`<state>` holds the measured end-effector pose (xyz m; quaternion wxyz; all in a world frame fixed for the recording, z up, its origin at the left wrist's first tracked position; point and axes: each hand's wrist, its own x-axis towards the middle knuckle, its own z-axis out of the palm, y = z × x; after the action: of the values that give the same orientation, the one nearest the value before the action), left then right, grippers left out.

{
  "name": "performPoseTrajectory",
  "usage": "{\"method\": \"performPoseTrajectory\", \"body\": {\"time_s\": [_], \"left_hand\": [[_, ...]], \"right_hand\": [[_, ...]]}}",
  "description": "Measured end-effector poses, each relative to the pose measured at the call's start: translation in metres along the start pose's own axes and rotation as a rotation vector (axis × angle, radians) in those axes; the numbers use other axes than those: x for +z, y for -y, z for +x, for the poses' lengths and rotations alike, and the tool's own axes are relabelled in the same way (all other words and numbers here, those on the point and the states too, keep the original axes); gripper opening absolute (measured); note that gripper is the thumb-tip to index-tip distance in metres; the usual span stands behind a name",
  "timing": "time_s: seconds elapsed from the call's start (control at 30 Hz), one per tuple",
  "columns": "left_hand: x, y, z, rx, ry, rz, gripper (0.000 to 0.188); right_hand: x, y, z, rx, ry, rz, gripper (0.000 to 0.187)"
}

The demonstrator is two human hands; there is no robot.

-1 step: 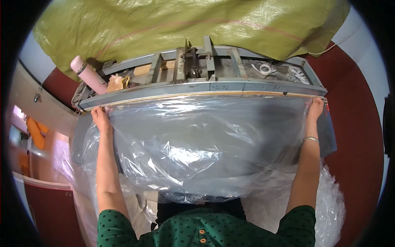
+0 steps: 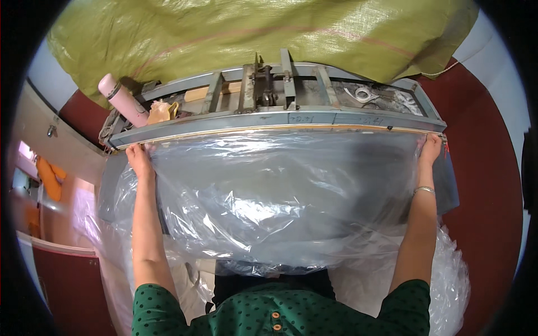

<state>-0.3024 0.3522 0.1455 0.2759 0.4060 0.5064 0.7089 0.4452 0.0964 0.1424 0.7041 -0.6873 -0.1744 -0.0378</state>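
A wide sheet of clear plastic film (image 2: 336,193) is stretched over a grey board and hangs down toward my lap. My left hand (image 2: 138,159) grips its far left corner, fingers closed. At the far right corner my right hand (image 2: 430,147), a bracelet on its wrist, is closed on the film in the same way. The film's far edge lies along the front bar of a grey metal frame (image 2: 224,123), beside a thin yellowish strip. Both sets of fingertips are close to that bar and partly hidden by the hands.
On the frame's left end a pink bottle (image 2: 124,101) leans beside a crumpled yellowish piece (image 2: 162,112). A roll of tape (image 2: 361,94) lies inside the frame at right. Behind hangs a yellow-green woven sheet (image 2: 252,31). More loose film (image 2: 443,280) bunches at lower right.
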Motion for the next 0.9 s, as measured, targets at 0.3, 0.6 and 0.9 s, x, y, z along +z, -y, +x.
{"method": "performPoseTrajectory", "body": {"time_s": [0.3, 0.6, 0.9], "left_hand": [[-0.028, -0.067, -0.031, 0.048, 0.510, 0.110, 0.005], [-0.110, -0.134, -0.051, 0.279, 0.393, 0.115, 0.014], [-0.243, -0.075, -0.070, 0.316, 0.606, 0.972, 0.034]], "right_hand": [[0.082, 0.135, -0.150, -0.863, 0.141, -0.357, 0.022], [0.142, 0.187, -0.328, -0.876, 1.015, -0.155, 0.004], [0.005, 0.099, -0.206, -0.471, 0.789, -0.353, 0.017]]}}
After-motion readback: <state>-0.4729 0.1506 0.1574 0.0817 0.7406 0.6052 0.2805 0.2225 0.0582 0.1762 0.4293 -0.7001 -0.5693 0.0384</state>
